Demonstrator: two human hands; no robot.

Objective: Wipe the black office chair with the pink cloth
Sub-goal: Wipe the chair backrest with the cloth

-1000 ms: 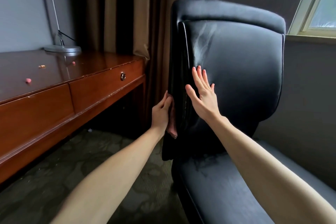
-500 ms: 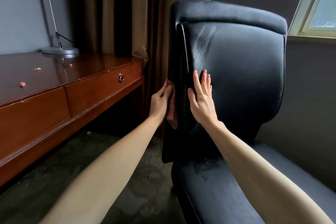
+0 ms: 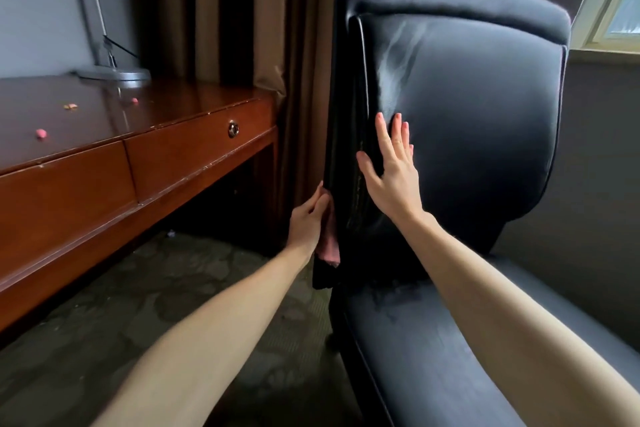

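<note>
- Cloth (image 3: 329, 246), pink, sits against the left side edge of the chair (image 3: 467, 135) back, low down; only a strip shows below the palm, the rest is hidden by the hand and the edge.
- Left hand (image 3: 306, 222) presses the cloth to that edge, its fingers (image 3: 317, 201) nearly straight and pointing up, thumb alongside.
- Right hand (image 3: 393, 180) lies flat on the front of the chair back near its left piping, fingers (image 3: 384, 135) straight and slightly spread, holding nothing.
- Pale smear marks show on the chair back above the right hand.
- Seat (image 3: 433, 357) runs toward the camera under the right forearm, with dull patches on it.
- Desk (image 3: 138, 166), reddish wood with two drawer fronts, stands left of the chair, apart from it; a round metal lock (image 3: 233, 129) sits on the nearer drawer.
- Lamp (image 3: 112, 73) with a flat silver base stands at the back of the desk.
- Two pink bits (image 3: 41, 133) and a tan crumb (image 3: 71, 107) lie on the desk top.
- Curtain (image 3: 225, 10), brown, hangs behind the desk and the chair's left edge.
- Window (image 3: 620, 3) shows at upper right, behind the chair.
- Carpet (image 3: 138, 305), dark and patterned, covers the floor between desk and chair.
</note>
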